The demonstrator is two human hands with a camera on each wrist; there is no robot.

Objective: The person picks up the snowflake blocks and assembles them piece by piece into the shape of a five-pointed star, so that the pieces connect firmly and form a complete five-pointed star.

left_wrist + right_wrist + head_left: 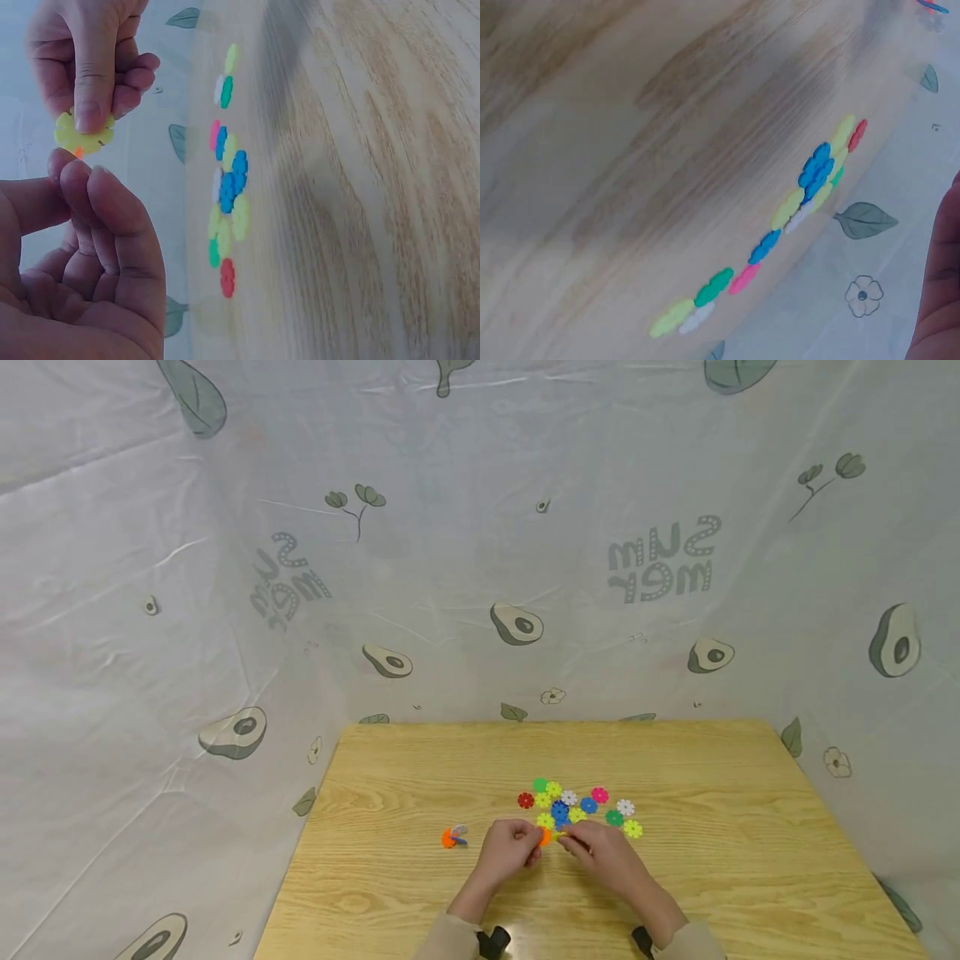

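My left hand (507,847) pinches an orange notched plastic disc (545,837) between thumb and fingertips. Opposite it, my right hand (606,853) grips a yellow notched disc (82,135) between thumb and fingers. The left wrist view shows the two discs meeting edge to edge, with most of the orange one hidden behind the left fingertips. Both hands are held over the near side of a loose group of discs, among them a dark blue one (559,811) and a red one (526,801). Only part of the right hand shows in the right wrist view.
Left of the hands, a small joined cluster with an orange disc (448,838), a blue one and a whitish one sits on the wooden table (390,777). More discs, including green (614,818) and pink (600,795), spread rightward. A printed curtain (450,568) hangs around the table.
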